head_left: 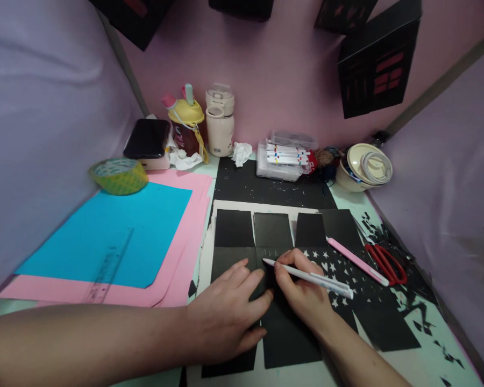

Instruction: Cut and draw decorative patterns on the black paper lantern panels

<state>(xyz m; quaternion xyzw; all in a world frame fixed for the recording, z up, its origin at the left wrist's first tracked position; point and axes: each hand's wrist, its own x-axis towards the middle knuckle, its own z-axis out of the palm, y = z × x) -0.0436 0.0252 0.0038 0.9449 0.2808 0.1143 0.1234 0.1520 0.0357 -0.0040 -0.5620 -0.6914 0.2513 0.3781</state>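
A black paper sheet (292,341), cut into a box layout with flaps, lies flat in front of me. My left hand (232,309) rests on its left part with the fingers spread, holding nothing. Between the fingertips of my right hand (304,293) is a white pen (322,279), its tip at the paper just right of my left fingers. Faint zigzag marks show just above the tip. White star and heart shapes (325,266) cover the panel to the right, partly hidden by my right hand. A pink craft knife (357,260) lies across that panel beside red-handled scissors (387,263).
Blue paper (116,236), a clear ruler (108,269) and a tape roll (119,176) lie left. Bottles (220,129), a marker case (282,161) and a cream container (353,177) line the back. Black scraps (423,322) litter the right; black paper boxes (381,64) hang above.
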